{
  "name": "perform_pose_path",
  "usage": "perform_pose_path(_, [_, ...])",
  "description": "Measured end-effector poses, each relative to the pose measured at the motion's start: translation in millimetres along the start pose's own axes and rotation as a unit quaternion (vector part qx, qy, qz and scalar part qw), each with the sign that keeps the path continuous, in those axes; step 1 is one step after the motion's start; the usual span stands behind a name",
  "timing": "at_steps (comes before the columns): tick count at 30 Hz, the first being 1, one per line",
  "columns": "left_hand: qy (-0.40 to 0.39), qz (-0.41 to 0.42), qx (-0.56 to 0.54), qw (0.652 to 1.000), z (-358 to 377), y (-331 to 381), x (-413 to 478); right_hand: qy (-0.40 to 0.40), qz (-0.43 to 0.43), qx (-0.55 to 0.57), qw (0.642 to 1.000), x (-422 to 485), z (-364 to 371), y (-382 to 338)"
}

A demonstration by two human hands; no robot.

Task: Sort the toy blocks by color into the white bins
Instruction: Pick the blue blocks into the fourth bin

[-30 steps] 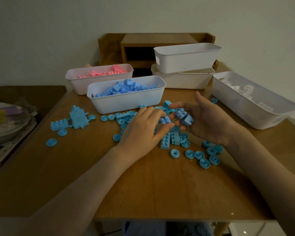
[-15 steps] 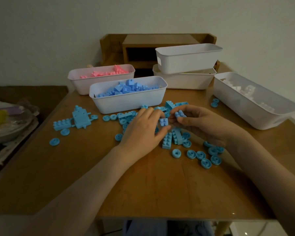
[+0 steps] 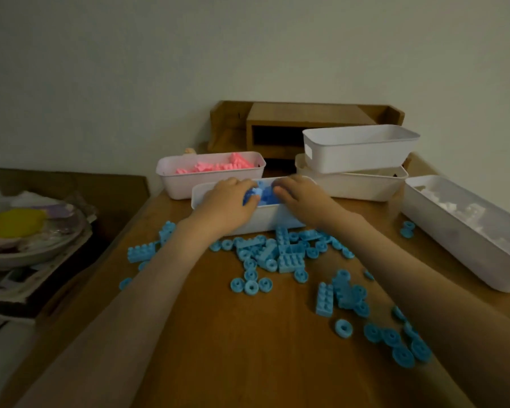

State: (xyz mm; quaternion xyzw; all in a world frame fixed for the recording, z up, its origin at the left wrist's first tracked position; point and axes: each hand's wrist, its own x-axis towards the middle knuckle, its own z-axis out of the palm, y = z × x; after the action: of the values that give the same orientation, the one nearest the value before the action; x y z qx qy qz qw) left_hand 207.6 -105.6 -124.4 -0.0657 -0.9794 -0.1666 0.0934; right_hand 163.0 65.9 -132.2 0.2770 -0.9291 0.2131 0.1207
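Both my hands reach over the white bin of blue blocks [image 3: 265,222], backs up. My left hand [image 3: 227,203] has its fingers curled round a few blue blocks [image 3: 250,198] just above the bin's contents. My right hand [image 3: 304,198] is beside it with fingers bent down into the bin, and what lies under them is hidden. Several loose blue bricks [image 3: 286,256] and blue wheels [image 3: 251,285] lie scattered on the wooden table [image 3: 233,343] in front of the bin.
A bin of pink blocks [image 3: 183,187] stands behind the blue one. Two stacked white bins [image 3: 359,154] sit at the back right and a long bin of white blocks [image 3: 468,242] along the right edge. Stacked plates [image 3: 27,240] lie off the table's left side.
Both hands have lifted from the loose pile and moved forward over the blue bin, carrying blue blocks. The camera has tilted up and closer.
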Motion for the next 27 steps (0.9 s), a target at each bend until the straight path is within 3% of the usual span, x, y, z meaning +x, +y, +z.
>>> perform_pose_path(3, [0.05,0.039,0.015,0.998,6,0,-7,-0.041,0.019,-0.125,0.991,-2,9,2])
perform_pose_path(9, [0.156,0.027,0.033,0.987,2,1,-27,-0.025,0.016,0.017,0.999,-18,-5,-5])
perform_pose_path(13, [0.21,-0.052,0.045,0.975,-12,-6,-51,-0.012,-0.034,0.03,0.999,-46,-13,-9])
perform_pose_path(15, [0.248,-0.064,0.056,0.965,-10,-2,-71,0.03,-0.044,0.011,0.999,-60,-6,-12])
perform_pose_path(17, [0.202,-0.011,0.048,0.978,3,9,-85,0.048,-0.045,-0.045,0.997,-70,5,-14])
perform_pose_path(19, [0.092,0.036,0.044,0.994,19,18,-94,0.039,-0.027,-0.113,0.992,-80,11,-16])
perform_pose_path(23, [-0.082,0.041,0.074,0.993,36,14,-94,-0.039,0.061,-0.146,0.987,-89,5,-19])
perform_pose_path(27, [-0.041,0.045,0.03,0.998,36,21,-94,-0.243,0.096,-0.071,0.963,-100,-3,-24])
